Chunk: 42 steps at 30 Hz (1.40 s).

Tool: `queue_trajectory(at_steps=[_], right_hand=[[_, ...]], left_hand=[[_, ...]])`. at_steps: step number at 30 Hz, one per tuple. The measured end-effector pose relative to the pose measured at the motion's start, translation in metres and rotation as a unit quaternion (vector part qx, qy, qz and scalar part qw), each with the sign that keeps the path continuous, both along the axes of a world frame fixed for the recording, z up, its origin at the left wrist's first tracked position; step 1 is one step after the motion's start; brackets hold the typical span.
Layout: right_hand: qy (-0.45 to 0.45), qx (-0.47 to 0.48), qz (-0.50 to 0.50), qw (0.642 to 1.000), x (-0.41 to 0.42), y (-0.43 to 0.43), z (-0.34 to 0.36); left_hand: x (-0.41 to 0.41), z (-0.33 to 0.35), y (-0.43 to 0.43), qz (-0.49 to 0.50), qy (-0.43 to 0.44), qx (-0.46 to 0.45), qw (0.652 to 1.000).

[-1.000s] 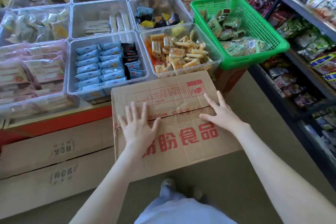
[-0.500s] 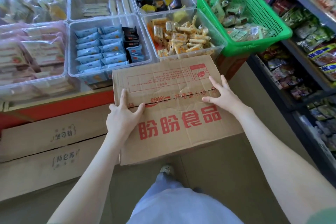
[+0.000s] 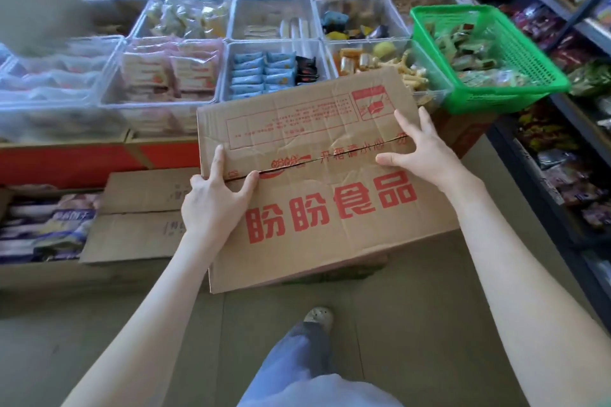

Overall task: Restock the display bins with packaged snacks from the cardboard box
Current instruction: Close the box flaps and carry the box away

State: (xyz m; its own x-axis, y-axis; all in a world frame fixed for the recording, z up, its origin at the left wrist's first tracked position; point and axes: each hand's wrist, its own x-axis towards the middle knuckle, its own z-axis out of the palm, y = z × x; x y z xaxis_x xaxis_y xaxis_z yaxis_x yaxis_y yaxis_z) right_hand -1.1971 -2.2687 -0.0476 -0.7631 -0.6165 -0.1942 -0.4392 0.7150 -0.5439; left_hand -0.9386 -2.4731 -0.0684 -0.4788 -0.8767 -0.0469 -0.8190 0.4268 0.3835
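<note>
**Early stage of restocking.** The cardboard box [image 3: 317, 208] sits just in front of the display bins [image 3: 274, 42]. Its top flaps are closed except for a thin gap along the centre seam. The hands are apart. The left hand [image 3: 215, 198] holds the box's left edge, thumb at the seam and fingers apparently curled over the side. The right hand [image 3: 426, 152] rests with fingers spread on the far flap, near the box's right end. Judged from this, nothing has been unpacked; opening the box and all the filling remain.
</note>
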Motion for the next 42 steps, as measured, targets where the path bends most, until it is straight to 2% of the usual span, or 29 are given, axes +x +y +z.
queue_trajectory(at_steps=[5, 12, 18, 24, 33, 42], right_hand=[[-0.057, -0.033, 0.03, 0.997, 0.033, -0.03, 0.024], [-0.098, -0.016, 0.142, 0.985, 0.125, -0.125, 0.0], [-0.128, -0.007, 0.254, 0.959, 0.224, -0.227, -0.015], [-0.137, 0.018, 0.336, 0.932, 0.318, -0.294, -0.042], [-0.063, 0.053, 0.482, 0.872, 0.419, -0.364, -0.058], [-0.01, 0.06, 0.653, 0.755, 0.497, -0.458, -0.077]], left_hand=[[0.057, 0.036, 0.0, 0.041, -0.009, -0.035, 0.999], [0.179, 0.035, -0.029, 0.137, -0.073, -0.031, 0.987], [0.292, 0.04, -0.069, 0.247, -0.097, -0.053, 0.963], [0.383, 0.022, -0.08, 0.338, -0.107, -0.023, 0.935], [0.465, -0.02, -0.058, 0.497, -0.083, 0.017, 0.864], [0.49, -0.032, -0.05, 0.651, -0.061, 0.044, 0.756]])
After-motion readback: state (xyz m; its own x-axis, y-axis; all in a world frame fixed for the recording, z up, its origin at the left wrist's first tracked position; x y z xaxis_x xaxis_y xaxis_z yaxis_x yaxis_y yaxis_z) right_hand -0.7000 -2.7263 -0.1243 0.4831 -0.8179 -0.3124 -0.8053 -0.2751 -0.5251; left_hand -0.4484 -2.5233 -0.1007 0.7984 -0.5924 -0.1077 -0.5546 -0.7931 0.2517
